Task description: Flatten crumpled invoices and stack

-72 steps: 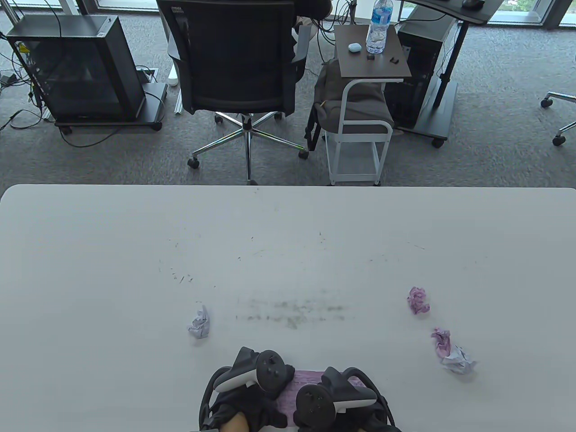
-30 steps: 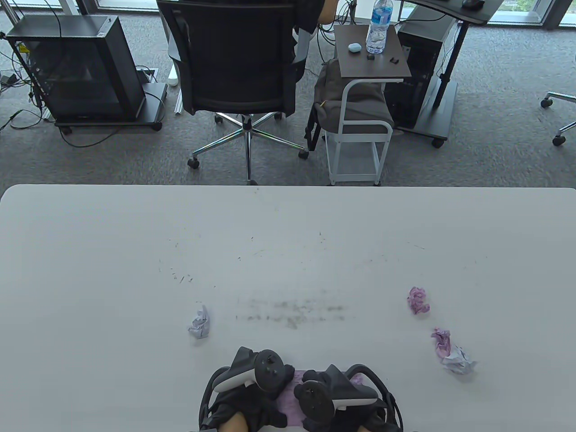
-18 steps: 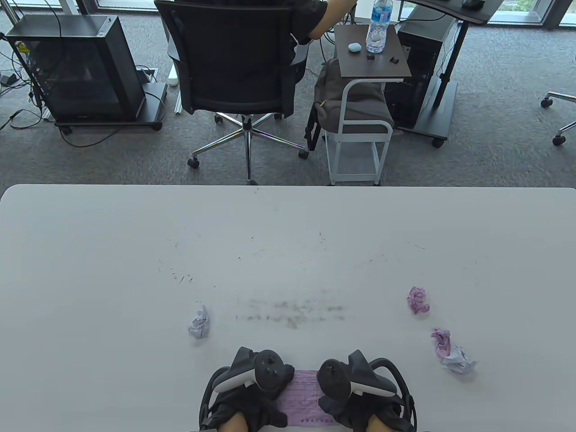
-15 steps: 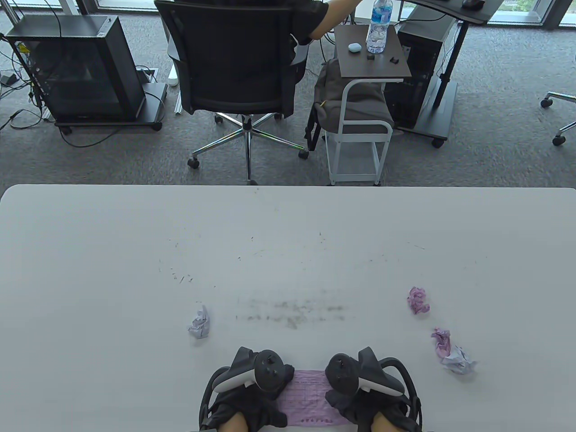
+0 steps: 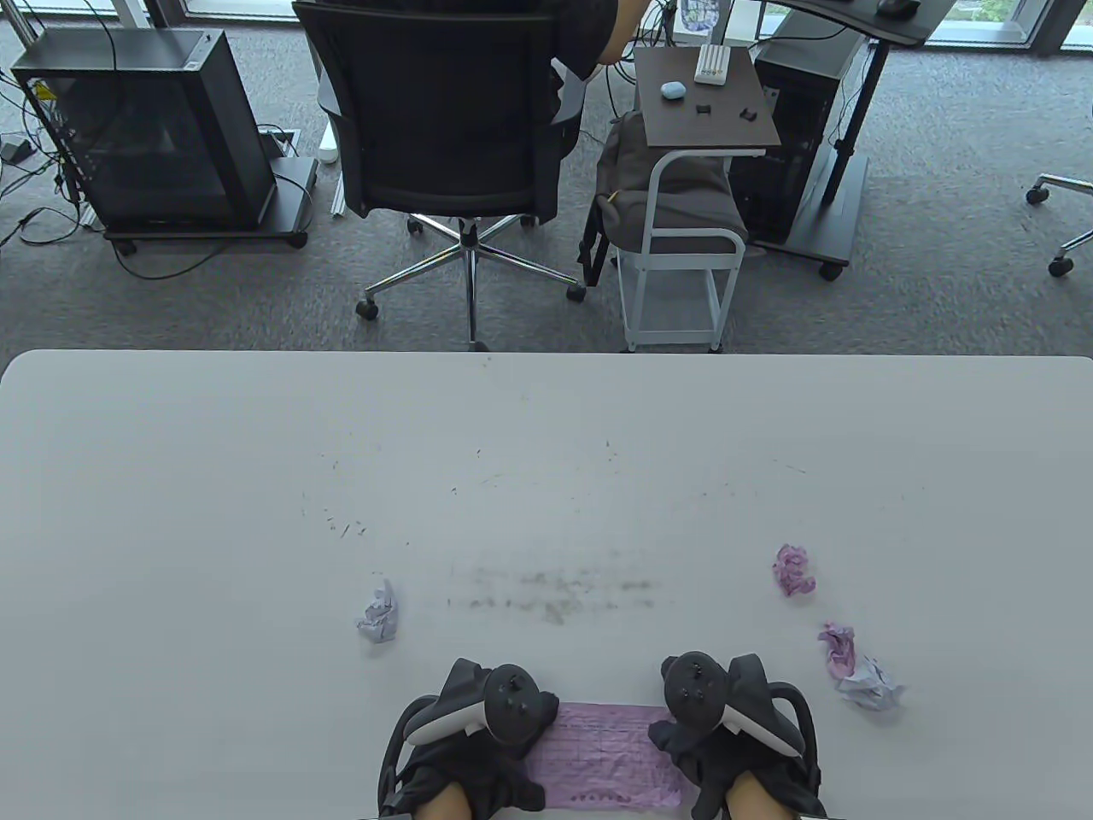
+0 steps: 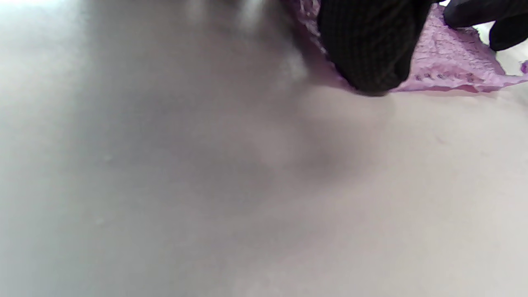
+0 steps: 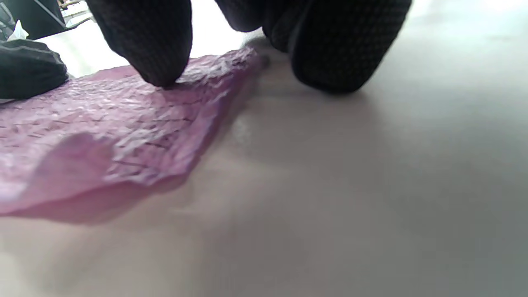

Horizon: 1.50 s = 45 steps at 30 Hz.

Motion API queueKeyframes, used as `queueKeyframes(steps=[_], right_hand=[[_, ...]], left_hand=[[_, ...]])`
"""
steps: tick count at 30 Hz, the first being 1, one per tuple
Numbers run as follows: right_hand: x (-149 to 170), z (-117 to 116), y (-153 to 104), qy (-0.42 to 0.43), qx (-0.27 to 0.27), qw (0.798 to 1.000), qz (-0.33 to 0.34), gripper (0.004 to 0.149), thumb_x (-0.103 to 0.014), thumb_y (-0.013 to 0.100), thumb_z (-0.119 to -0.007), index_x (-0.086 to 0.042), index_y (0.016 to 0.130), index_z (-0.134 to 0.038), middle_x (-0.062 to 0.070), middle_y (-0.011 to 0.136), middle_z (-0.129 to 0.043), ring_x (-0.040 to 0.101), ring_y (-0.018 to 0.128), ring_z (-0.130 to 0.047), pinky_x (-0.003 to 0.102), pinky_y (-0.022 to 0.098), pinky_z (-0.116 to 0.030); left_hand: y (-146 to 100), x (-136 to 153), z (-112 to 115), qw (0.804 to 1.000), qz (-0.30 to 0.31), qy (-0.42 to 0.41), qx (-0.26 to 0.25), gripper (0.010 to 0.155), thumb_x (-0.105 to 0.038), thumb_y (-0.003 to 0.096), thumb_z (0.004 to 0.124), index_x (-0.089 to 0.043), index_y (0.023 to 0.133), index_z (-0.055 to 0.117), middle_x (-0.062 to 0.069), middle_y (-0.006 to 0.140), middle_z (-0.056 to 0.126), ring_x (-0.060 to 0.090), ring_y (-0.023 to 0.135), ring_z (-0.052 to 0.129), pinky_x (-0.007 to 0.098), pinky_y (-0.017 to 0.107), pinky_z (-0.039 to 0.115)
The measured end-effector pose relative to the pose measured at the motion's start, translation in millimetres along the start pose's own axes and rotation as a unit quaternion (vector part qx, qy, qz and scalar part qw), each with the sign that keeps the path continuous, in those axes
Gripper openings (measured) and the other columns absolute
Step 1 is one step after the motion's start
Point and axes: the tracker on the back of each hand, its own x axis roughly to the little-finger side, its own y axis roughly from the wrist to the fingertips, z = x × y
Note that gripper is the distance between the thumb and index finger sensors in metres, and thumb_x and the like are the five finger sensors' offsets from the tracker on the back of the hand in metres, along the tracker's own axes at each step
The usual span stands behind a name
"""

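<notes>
We had slid our right hand (image 5: 741, 741) rightward along the pink invoice (image 5: 603, 752) at the desk's (image 5: 546, 444) near edge, uncovering more of it; the left hand (image 5: 468, 741) stayed, both pressing it down, neither gripping it.

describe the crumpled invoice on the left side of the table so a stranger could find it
On the white table, look just beyond and left of the left hand. The whitish paper ball sits there alone; the other wads, two pink and one white, lie at the right.
</notes>
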Motion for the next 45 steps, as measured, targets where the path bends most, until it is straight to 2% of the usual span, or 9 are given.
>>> queueKeyframes(steps=[9,17,20,25,29,33,36,38,45], right_hand=[[-8,-1,-1,-0.013,0.038,0.999,0.010,0.067,-0.034,0.047,-0.087,0.000,0.097,-0.057,0.011,0.073,-0.082,0.017,0.046,-0.092,0.029,0.022,-0.090],[-15,1,-2,-0.035,0.056,0.997,0.032,0.043,-0.031,0.049,-0.088,-0.015,0.086,-0.076,0.004,0.063,-0.087,0.016,0.041,-0.093,0.031,0.020,-0.091],[-12,4,-3,-0.026,0.050,0.998,0.025,0.039,-0.032,0.049,-0.087,-0.019,0.085,-0.078,0.003,0.065,-0.086,0.017,0.045,-0.093,0.032,0.023,-0.091],[-2,16,-8,0.063,0.038,0.996,0.049,0.040,-0.030,0.051,-0.082,-0.015,0.088,-0.075,0.027,0.102,-0.058,0.038,0.078,-0.080,0.045,0.043,-0.086],[6,21,-10,0.183,0.035,0.980,0.074,0.042,-0.029,0.054,-0.077,-0.011,0.091,-0.067,0.036,0.103,-0.054,0.045,0.080,-0.078,0.055,0.047,-0.083],[5,19,-9,0.243,0.021,0.966,0.087,0.043,-0.026,0.056,-0.073,-0.011,0.094,-0.059,0.035,0.098,-0.065,0.042,0.073,-0.087,0.054,0.045,-0.085],[-1,23,-12,0.218,0.102,0.966,0.097,0.043,-0.024,0.054,-0.075,-0.008,0.092,-0.062,0.025,0.080,-0.086,0.026,0.051,-0.100,0.042,0.035,-0.093],[-9,30,-17,0.165,0.154,0.967,0.115,0.043,-0.024,0.053,-0.075,-0.008,0.091,-0.064,0.017,0.071,-0.091,0.019,0.041,-0.101,0.036,0.029,-0.093],[-28,49,-39,0.046,0.246,0.954,0.163,0.043,-0.026,0.052,-0.076,-0.012,0.091,-0.066,0.010,0.065,-0.093,0.012,0.033,-0.096,0.031,0.024,-0.090]], left_hand=[[0,0,1,1.000,0.000,0.001,-0.001,0.091,-0.042,0.0501,0.086,-0.027,0.112,0.021,0.010,0.107,-0.006,0.050,0.096,-0.009,0.068,0.063,0.019],[0,0,1,1.000,0.001,-0.001,0.000,0.091,-0.042,0.0502,0.086,-0.027,0.112,0.021,0.010,0.107,-0.006,0.050,0.096,-0.009,0.068,0.063,0.018],[0,0,1,1.000,0.001,-0.001,0.000,0.091,-0.042,0.0502,0.086,-0.027,0.112,0.021,0.010,0.107,-0.006,0.050,0.096,-0.009,0.068,0.063,0.018],[0,0,1,1.000,0.002,-0.001,0.001,0.091,-0.042,0.0504,0.086,-0.027,0.112,0.021,0.010,0.107,-0.007,0.050,0.096,-0.010,0.068,0.063,0.018],[1,0,1,1.000,0.002,0.001,0.005,0.091,-0.044,0.0513,0.084,-0.026,0.112,0.018,0.010,0.106,-0.008,0.050,0.095,-0.011,0.068,0.063,0.017],[2,-2,3,1.000,-0.002,0.003,0.010,0.092,-0.047,0.0532,0.081,-0.023,0.111,0.013,0.010,0.105,-0.012,0.050,0.094,-0.013,0.069,0.062,0.015],[2,-2,3,1.000,-0.002,0.005,0.010,0.092,-0.048,0.0535,0.080,-0.023,0.111,0.012,0.011,0.105,-0.012,0.051,0.093,-0.014,0.069,0.062,0.015],[2,-2,3,1.000,-0.003,0.007,0.009,0.093,-0.048,0.0534,0.080,-0.021,0.111,0.011,0.011,0.105,-0.012,0.051,0.094,-0.013,0.069,0.062,0.015],[1,-2,1,1.000,-0.010,0.007,-0.003,0.095,-0.047,0.0529,0.081,-0.016,0.111,0.012,0.011,0.106,-0.009,0.050,0.096,-0.009,0.068,0.063,0.018]])
